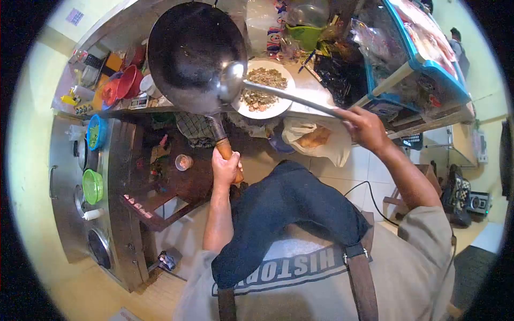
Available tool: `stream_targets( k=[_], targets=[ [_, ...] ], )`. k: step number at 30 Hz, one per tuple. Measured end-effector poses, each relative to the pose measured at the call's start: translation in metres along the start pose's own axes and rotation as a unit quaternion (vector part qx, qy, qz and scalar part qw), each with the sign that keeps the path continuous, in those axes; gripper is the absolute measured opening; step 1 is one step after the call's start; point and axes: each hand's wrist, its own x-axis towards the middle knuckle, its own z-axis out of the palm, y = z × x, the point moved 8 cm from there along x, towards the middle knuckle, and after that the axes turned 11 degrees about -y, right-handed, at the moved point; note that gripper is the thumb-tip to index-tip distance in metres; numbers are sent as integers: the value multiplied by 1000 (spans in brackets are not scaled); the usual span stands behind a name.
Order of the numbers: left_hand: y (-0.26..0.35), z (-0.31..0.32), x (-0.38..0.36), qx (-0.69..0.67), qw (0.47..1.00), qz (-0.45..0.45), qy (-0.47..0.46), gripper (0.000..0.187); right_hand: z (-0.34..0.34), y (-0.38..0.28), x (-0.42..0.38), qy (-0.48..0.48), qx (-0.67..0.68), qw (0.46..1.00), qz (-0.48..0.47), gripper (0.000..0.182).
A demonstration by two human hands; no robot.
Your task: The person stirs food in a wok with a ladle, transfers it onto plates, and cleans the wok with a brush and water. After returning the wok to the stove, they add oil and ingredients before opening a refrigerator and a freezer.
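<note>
Since the wok (187,61), ahead of your left fingers (230,166), looks heavy toward its far end, the wooden handle (223,144) they clamp is the place to hold; your right fingers (354,119) wrap the stiff-looking ladle (292,98), its bowl left of them at the wok's rim

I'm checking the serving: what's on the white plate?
Chopped, brownish food. The ladle and wok hide part of the plate; whatever lies beneath them can't be seen.

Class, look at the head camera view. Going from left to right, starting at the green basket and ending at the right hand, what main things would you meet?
Green basket, red bowl, wok, plate, right hand.
</note>
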Motion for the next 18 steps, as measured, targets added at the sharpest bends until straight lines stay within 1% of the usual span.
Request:
stream_targets(
  k=[3,4,7,8,11,12,15,18],
  targets=[
    [-3,-2,0,-5,1000,1,5,25,-2,-2,8,28,22,999,3,39],
    [-4,-1,3,-8,1000,4,2,24,2,-8,13,13,60,998,5,41],
    [-3,2,5,-11,1000,13,-2,24,12,-40,27,47,63,994,-80,46],
    [-2,2,4,-9,1000,13,-5,24,14,-43,26,-2,5,998,-61,45],
    [-2,-1,4,-1,1000,8,1,24,12,-5,11,-15,-34,999,-15,43],
    [-3,-3,2,4,1000,2,7,24,10,9,7,-20,-20,999,22,40],
    [-6,-3,-2,6,1000,-5,12,24,6,17,13,17,12,999,25,39],
    [-2,-1,-1,4,1000,-2,10,23,15,6,37,15,36,999,5,38]
  ],
)
